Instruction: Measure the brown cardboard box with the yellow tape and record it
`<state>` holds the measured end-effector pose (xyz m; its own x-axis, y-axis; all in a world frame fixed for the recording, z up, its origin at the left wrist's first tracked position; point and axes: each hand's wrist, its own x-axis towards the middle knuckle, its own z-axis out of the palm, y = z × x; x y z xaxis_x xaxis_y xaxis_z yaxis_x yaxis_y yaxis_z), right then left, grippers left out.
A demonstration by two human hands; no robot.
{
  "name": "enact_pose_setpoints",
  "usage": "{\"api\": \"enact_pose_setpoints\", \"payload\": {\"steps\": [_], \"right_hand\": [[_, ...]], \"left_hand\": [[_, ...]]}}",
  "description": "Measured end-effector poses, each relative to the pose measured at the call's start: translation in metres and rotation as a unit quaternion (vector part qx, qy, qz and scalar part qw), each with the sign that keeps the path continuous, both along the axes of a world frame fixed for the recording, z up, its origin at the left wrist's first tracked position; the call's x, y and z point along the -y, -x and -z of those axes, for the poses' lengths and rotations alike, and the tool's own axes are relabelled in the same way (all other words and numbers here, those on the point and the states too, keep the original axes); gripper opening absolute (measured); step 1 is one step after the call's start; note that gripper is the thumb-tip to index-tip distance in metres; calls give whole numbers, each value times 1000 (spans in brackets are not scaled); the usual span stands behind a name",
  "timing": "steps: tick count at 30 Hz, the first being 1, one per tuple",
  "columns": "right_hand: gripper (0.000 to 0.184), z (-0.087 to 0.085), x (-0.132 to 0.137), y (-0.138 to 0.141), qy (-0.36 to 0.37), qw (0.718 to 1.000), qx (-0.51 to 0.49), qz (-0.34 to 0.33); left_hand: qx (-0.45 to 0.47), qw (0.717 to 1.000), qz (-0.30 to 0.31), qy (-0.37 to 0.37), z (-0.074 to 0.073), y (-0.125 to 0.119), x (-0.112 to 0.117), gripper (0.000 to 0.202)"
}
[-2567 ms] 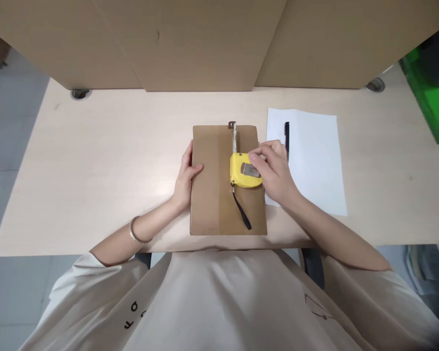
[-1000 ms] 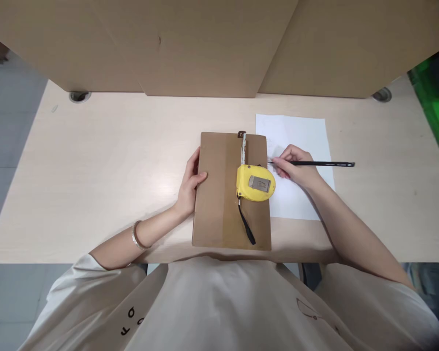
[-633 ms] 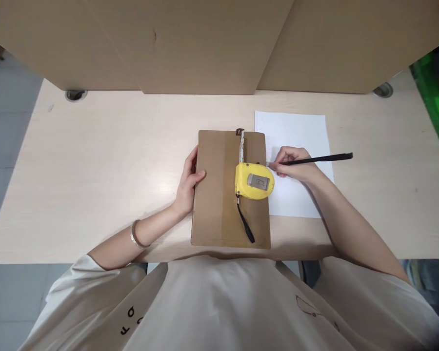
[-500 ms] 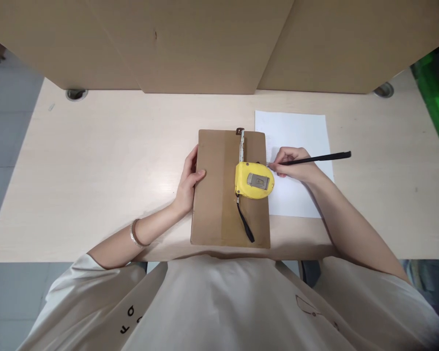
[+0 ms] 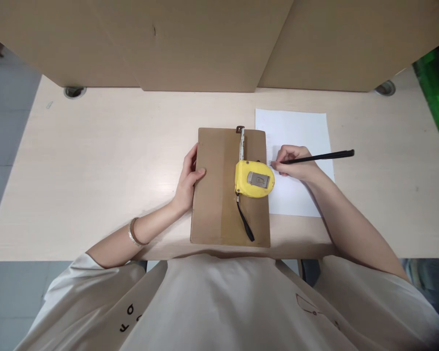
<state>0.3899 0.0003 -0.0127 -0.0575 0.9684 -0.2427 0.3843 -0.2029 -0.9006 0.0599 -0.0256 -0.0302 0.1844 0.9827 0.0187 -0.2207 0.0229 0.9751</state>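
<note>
The person's light shirt (image 5: 212, 302) is occupying the near side, in front of the desk (image 5: 95, 195). A cardboard box (image 5: 210, 209) is lying on the desk close to its near edge. On top of the box, a black wrist strap (image 5: 246, 222) is trailing toward the person from a yellow tape measure (image 5: 256, 187). The tape measure's case is slightly overhanging the right edge of the box.

The left hand (image 5: 186, 187) is gripping the left side of the box, its thumb bearing on the top face. The right hand (image 5: 296, 163) is pinching a black pen (image 5: 329, 156) over a sheet of white paper (image 5: 296, 126); tip contact cannot be determined. The box is hiding part of the sheet's left side.

The exposed blade (image 5: 242, 145) is extending away from the case; its end hook (image 5: 240, 129) is sitting at the box's far edge. Behind, cardboard panels (image 5: 205, 44) are spanning most of the desk's far side.
</note>
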Motion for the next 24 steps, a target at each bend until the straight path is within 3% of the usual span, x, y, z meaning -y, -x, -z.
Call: {"api": "enact_pose_setpoints", "payload": {"steps": [12, 24], "right_hand": [[50, 1, 3, -1, 2, 999, -12, -30], [48, -1, 1, -1, -7, 1000, 1, -15]], "left_hand": [[1, 1000, 8, -3, 2, 0, 0, 63], [-4, 1000, 9, -1, 0, 1, 0, 62]]}}
